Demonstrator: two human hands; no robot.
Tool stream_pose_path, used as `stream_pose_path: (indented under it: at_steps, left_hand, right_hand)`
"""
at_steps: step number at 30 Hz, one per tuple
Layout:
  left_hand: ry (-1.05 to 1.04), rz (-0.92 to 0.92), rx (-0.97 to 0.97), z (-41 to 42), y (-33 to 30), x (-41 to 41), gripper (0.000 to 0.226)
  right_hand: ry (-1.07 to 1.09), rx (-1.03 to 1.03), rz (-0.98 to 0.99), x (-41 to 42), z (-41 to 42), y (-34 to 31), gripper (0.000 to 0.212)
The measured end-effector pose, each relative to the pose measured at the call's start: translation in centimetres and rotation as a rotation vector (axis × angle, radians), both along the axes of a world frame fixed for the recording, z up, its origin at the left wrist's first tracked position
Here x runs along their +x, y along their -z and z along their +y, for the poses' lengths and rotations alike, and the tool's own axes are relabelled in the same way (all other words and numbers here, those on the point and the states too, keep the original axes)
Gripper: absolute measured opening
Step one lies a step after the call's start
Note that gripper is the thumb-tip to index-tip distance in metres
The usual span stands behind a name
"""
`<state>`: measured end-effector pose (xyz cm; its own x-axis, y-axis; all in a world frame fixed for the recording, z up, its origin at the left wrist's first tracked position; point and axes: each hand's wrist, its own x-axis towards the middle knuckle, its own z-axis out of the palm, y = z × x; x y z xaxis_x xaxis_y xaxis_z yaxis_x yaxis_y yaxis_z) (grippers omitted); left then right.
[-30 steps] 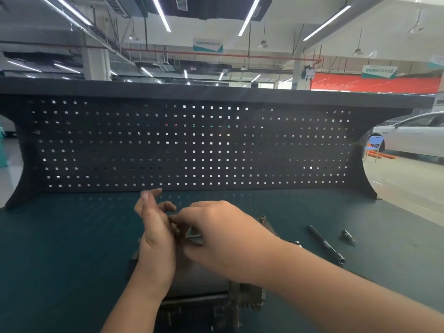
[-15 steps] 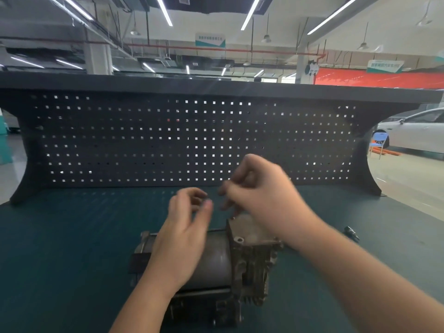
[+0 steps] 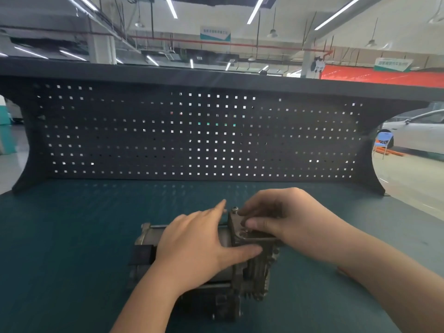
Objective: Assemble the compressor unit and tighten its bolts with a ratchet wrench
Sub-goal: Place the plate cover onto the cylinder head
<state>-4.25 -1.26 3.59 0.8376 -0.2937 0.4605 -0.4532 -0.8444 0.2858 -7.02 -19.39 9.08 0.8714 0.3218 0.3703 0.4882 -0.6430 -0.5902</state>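
Observation:
The grey metal compressor unit (image 3: 252, 267) lies on its side on the green bench mat, with its cylinder to the left and a finned head block to the right. My left hand (image 3: 197, 243) lies flat on the cylinder, fingers straight, thumb against the head block. My right hand (image 3: 281, 219) curls over the top of the head block and grips it. A bolt head (image 3: 234, 208) stands up from the block's far corner, just beside my right fingertips. The ratchet wrench is hidden or out of view.
A dark pegboard back panel (image 3: 192, 140) rises behind the green bench mat (image 3: 72, 236). Beyond the bench on the right stand a white car (image 3: 418, 133) and a blue chair (image 3: 383, 140).
Both hands have come down from above the unit onto it: the left now lies on the cylinder, the right grips the head block. A bolt now stands in the block's far corner.

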Motion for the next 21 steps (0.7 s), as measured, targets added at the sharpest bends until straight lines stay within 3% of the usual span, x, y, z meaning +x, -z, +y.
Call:
stream_pose_path:
  at_steps: [3,6,12,18,21]
  left_hand:
    - [0.024,-0.093,-0.022,-0.1,-0.2,-0.1,0.084]
    - [0.043,-0.082,-0.029,-0.1,-0.3,0.0,0.075]
    - [0.028,-0.046,-0.018,-0.1,-0.1,0.3,0.076]
    - [0.043,0.045,-0.002,0.1,-0.4,0.4,0.080]
    - [0.010,0.084,-0.022,0.2,-0.3,0.4,0.087]
  right_hand:
    - [0.022,0.101,-0.004,0.1,-0.2,0.7,0.019]
    - [0.026,0.228,-0.017,0.3,-0.4,1.2,0.019]
    - [-0.002,0.248,-0.011,1.0,-0.3,1.4,0.018]
    - [-0.077,0.121,0.077,1.8,-0.8,0.0,0.010]
    - [-0.089,0.063,0.023,2.3,-0.6,-0.1,0.013]
